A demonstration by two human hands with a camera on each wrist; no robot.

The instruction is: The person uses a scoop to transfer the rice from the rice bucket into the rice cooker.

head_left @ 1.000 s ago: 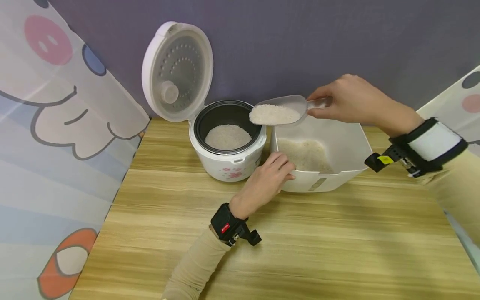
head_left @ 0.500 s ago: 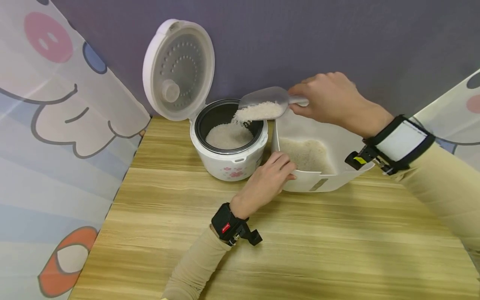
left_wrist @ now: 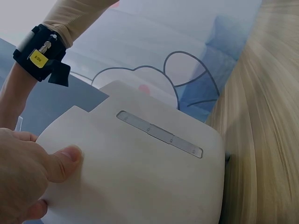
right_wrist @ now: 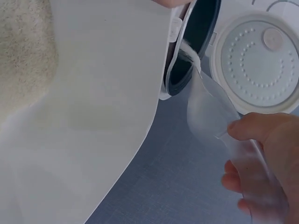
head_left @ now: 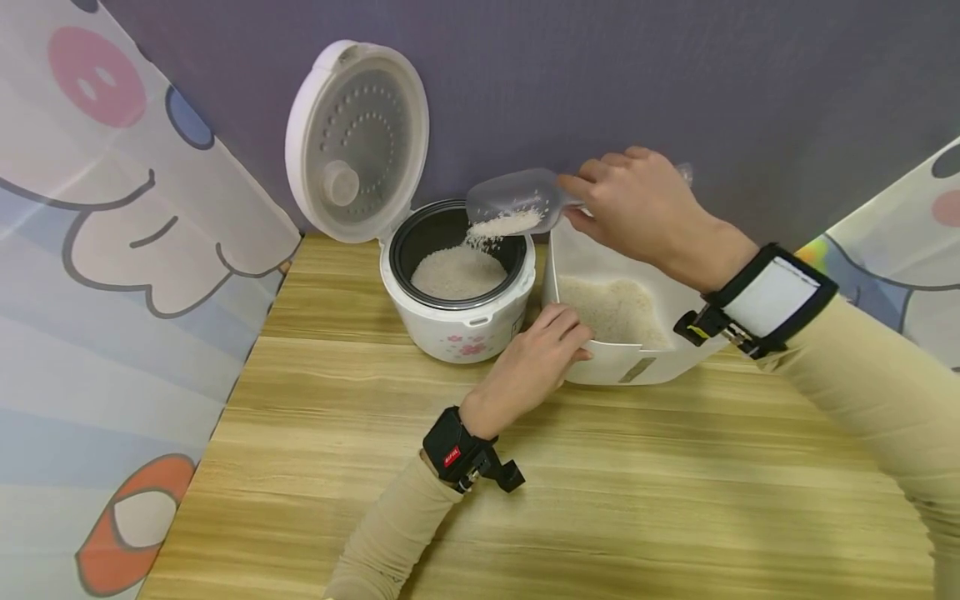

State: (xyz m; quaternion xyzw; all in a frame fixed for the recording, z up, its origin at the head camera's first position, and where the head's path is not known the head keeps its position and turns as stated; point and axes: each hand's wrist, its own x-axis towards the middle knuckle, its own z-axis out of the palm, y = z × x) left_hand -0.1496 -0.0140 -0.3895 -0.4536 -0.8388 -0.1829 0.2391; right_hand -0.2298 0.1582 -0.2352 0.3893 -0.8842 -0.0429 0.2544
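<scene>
My right hand grips the handle of a clear plastic scoop, which tilts down to the left over the rice cooker. Rice slides off the scoop's lip and falls into the dark inner pot, where a mound of rice lies. In the right wrist view the scoop pours a white stream into the pot. My left hand holds the near left corner of a white rice bin; its thumb presses the outer wall in the left wrist view.
The cooker's lid stands raised at the back left. Loose rice covers the bottom of the bin. Both containers stand on a wooden table against a grey back wall. A cartoon-printed sheet borders the left side.
My right hand has moved left and tipped the scoop, bringing it from above the bin's left edge to over the pot. Rice has begun falling from it. The left hand stays in place.
</scene>
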